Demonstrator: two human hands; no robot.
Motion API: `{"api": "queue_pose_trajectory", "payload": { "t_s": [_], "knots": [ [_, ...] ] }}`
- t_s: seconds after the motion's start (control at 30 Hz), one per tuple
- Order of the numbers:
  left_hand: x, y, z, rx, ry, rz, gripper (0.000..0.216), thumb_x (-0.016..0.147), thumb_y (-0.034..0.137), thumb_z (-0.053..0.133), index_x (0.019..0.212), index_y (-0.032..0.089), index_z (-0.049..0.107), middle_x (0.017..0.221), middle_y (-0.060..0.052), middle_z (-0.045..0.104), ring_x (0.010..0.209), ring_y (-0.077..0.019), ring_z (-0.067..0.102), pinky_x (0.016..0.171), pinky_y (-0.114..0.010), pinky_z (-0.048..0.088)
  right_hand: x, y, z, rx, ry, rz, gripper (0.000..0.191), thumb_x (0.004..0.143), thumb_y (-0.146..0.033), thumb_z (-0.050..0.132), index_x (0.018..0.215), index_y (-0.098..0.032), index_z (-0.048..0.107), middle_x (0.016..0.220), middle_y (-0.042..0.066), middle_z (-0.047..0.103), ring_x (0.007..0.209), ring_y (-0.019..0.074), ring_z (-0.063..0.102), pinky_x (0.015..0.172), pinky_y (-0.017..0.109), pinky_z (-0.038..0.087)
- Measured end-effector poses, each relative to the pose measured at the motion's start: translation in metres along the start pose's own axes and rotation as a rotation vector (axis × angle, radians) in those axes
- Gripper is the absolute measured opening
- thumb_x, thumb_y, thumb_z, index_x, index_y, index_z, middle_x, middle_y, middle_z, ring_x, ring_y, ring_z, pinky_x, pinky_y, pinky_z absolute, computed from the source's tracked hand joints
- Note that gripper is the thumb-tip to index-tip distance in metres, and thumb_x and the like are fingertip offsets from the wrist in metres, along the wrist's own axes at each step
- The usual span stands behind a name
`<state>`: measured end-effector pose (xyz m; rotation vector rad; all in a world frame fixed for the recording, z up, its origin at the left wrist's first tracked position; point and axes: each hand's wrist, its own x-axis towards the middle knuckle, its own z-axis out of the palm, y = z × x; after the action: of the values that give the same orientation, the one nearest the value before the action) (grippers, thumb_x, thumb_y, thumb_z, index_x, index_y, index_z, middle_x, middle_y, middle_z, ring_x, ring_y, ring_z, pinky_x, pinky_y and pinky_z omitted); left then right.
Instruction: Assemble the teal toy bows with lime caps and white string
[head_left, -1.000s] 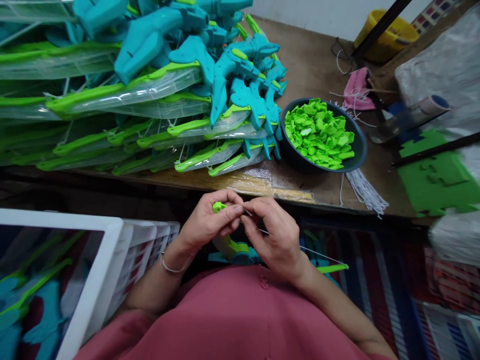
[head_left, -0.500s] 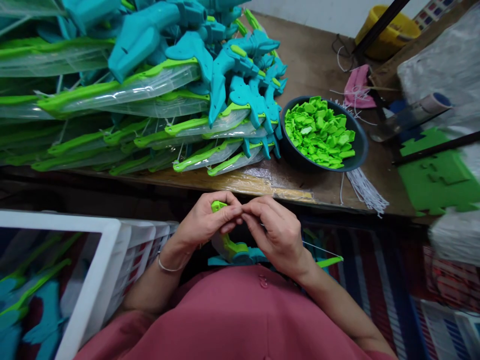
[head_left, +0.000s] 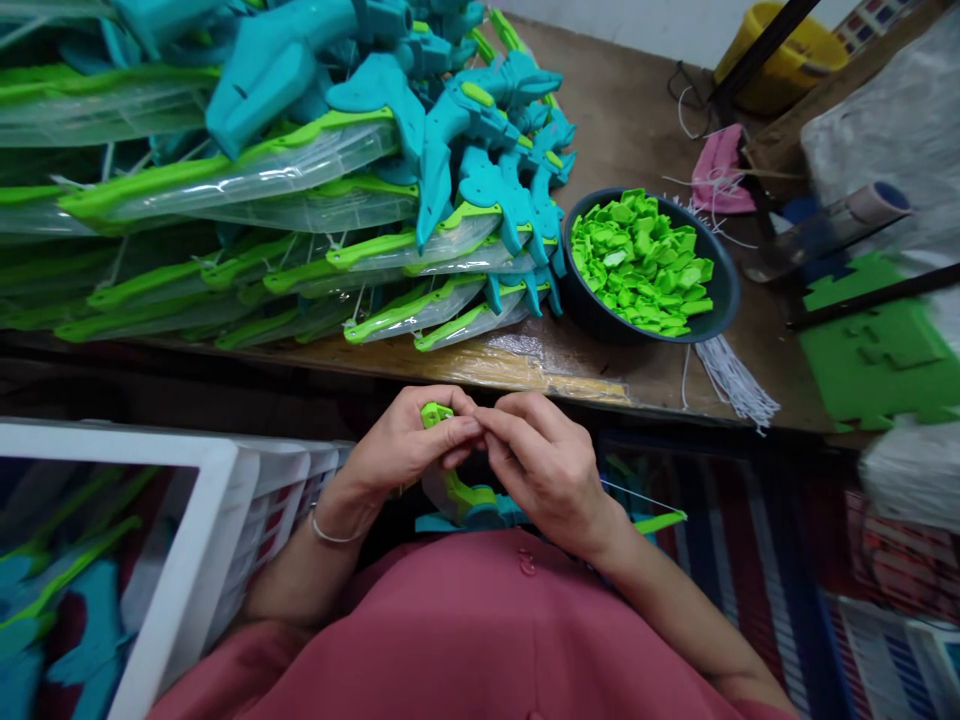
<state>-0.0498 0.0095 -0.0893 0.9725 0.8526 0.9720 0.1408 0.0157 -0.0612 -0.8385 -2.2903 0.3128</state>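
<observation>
My left hand [head_left: 409, 445] is closed around the green end [head_left: 433, 413] of a teal and green toy bow [head_left: 469, 500] that lies across my lap. My right hand [head_left: 544, 465] pinches a thin white string right beside the left thumb, fingertips touching. The string [head_left: 637, 492] runs from under my right hand to the bow's other green tip [head_left: 660, 521]. Most of the bow is hidden under my hands.
A big pile of finished teal and green bows [head_left: 300, 170] covers the wooden table [head_left: 637, 110]. A dark bowl [head_left: 724, 300] of green plastic pieces [head_left: 637, 265] stands at its right, white strings [head_left: 731, 378] beside it. A white crate [head_left: 225, 520] sits at my lower left.
My hands stay together over my lap; the right fingertips have closed in a little toward the left thumb. The view has shifted slightly.
</observation>
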Motion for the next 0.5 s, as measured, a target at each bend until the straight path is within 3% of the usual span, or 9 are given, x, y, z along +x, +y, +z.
{"api": "queue_pose_trajectory", "payload": {
  "t_s": [0.23,0.5],
  "knots": [
    [-0.002,0.001,-0.001,0.084,0.003,-0.043,0.032,0.088,0.042,0.078,0.079,0.013,0.069,0.056,0.000,0.060,0.050,-0.0099,0.049,0.052,-0.023,0.037,-0.002,0.003,0.003,-0.130,0.062,-0.097,0.012,0.099,-0.009,0.055,0.103,-0.016,0.064,0.087,0.007,0.068,0.078,0.0170,0.063,0.066,0.029,0.055],
    [-0.005,0.004,0.008,0.106,0.015,0.030,0.031,0.092,0.038,0.073,0.076,0.011,0.069,0.060,-0.002,0.063,0.046,-0.0070,0.047,0.046,-0.020,0.034,0.005,0.008,-0.010,-0.168,-0.039,-0.112,0.014,0.088,-0.010,0.051,0.080,-0.020,0.056,0.076,0.006,0.058,0.071,0.0190,0.056,0.059,0.031,0.048]
  ]
}}
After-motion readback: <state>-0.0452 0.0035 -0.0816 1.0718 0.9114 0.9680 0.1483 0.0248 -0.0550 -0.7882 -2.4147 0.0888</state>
